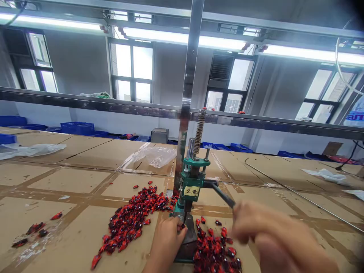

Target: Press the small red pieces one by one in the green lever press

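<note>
A green hand press [191,191] with a spring on top and a "2#" label stands on the cardboard-covered table. Low at its front, my left hand [168,239] pinches a small dark part [182,226] under the press head. My right hand [264,227], blurred, is wrapped round the end of the press lever [224,195]. One heap of small red and black parts [133,216] lies left of the press. Another heap [214,250] is at the right of the press base, between it and my right hand.
A few loose red and black pieces [35,227] lie at far left. A metal post [189,68] rises behind the press to a horizontal rail [127,108]. Clear plastic sheeting [159,155], a thin rod [284,185] and blue bins [77,128] are farther back.
</note>
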### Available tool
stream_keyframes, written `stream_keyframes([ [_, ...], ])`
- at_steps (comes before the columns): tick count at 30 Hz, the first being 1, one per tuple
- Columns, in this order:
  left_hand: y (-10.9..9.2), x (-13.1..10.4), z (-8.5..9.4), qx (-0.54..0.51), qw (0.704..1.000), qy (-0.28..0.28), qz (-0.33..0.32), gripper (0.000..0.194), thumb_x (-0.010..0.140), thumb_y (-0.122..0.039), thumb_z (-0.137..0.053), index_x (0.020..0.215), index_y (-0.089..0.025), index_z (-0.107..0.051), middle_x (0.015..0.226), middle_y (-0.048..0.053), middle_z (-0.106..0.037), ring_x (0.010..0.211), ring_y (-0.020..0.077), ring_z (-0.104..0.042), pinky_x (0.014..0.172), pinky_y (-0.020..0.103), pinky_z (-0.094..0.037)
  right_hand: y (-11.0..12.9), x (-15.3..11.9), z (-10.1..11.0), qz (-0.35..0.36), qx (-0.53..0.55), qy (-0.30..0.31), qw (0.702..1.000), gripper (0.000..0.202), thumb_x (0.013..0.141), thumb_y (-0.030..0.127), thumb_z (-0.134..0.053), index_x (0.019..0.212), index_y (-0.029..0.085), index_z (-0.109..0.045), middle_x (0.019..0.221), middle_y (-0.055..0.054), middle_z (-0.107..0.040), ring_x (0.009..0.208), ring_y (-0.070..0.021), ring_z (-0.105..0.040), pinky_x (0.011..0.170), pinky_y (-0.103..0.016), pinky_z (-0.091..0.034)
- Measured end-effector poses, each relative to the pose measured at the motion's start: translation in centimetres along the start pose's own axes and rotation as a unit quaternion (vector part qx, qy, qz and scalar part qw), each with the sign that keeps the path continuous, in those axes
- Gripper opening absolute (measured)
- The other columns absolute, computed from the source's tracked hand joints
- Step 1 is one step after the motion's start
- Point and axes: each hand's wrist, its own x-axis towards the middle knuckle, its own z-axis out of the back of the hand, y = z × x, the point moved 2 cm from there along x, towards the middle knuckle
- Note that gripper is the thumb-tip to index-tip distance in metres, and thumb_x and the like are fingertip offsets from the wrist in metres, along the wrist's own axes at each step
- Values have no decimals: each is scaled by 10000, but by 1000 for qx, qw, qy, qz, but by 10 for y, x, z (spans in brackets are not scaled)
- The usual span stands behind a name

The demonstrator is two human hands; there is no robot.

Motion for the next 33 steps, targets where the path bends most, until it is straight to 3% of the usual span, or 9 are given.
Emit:
stream_keyframes([
  [2, -9, -9, -9, -7, 999, 15, 45, 130, 857, -280, -675, 771, -226, -756, 771, 29, -783, 780, 237, -728, 680, 297, -436, -7, 48, 6, -42, 67, -92, 993, 433, 1004, 373, -495, 638, 204, -654, 538, -10, -547, 466, -117, -508, 410, -262, -351],
  [6, -18, -28, -24, -48, 997, 39, 41, 154, 798, -310, -756, 947, -274, -767, 982, 16, -787, 932, 244, -724, 798, 309, -474, -23, 109, -5, -62, 139, -116, 981, 437, 967, 308, -562, 554, 171, -609, 455, 21, -465, 403, -74, -431, 398, -235, -308],
  [8, -7, -33, -15, -58, 998, 7, 21, 211, 834, -384, -732, 1020, -286, -748, 1098, 31, -750, 1015, 247, -697, 867, 323, -483, -28, 114, -7, -51, 147, -129, 979, 424, 964, 290, -566, 559, 168, -606, 462, 25, -467, 418, -69, -435, 414, -232, -313],
  [12, 39, -18, 31, 28, 999, -41, -11, 248, 969, -387, -517, 983, -276, -738, 1093, 59, -731, 1020, 260, -658, 896, 378, -443, -31, 103, -5, -30, 176, -146, 973, 415, 970, 278, -553, 571, 170, -596, 473, 28, -470, 418, -67, -424, 410, -239, -301],
  [16, 81, 13, 65, 151, 986, 51, -57, 260, 825, -144, -557, 882, -272, -777, 991, 62, -771, 1033, 307, -627, 920, 443, -351, -29, 102, -5, -12, 181, -137, 974, 420, 976, 253, -550, 566, 165, -577, 517, 31, -486, 465, -56, -451, 466, -227, -355],
  [20, 89, 28, 73, 122, 983, 102, -88, 223, 744, -103, -557, 690, -227, -735, 853, 45, -774, 948, 259, -649, 927, 401, -354, -28, 102, -6, -20, 189, -137, 972, 419, 985, 259, -539, 579, 164, -578, 515, 34, -492, 481, -55, -458, 488, -221, -371],
  [24, 74, 28, 56, -53, 993, 88, -56, 140, 770, -221, -610, 854, -206, -721, 811, -1, -739, 787, 186, -651, 730, 267, -433, -27, 100, -7, -23, 192, -139, 971, 422, 985, 271, -539, 577, 167, -577, 518, 33, -481, 483, -55, -442, 476, -219, -358],
  [27, 55, 23, 25, -244, 969, 36, 11, 210, 717, -337, -735, 861, -186, -712, 707, -30, -681, 686, 173, -616, 626, 243, -429, -25, 100, -8, -25, 196, -153, 968, 429, 976, 262, -538, 557, 174, -570, 500, 31, -468, 475, -61, -436, 464, -222, -351],
  [33, 25, 11, -17, -190, 980, -50, -10, 215, 629, -341, -871, 740, -210, -740, 658, -31, -687, 673, 186, -632, 640, 262, -443, -26, 99, -7, -31, 194, -152, 969, 417, 975, 275, -544, 569, 181, -576, 512, 27, -486, 480, -66, -456, 470, -227, -372],
])
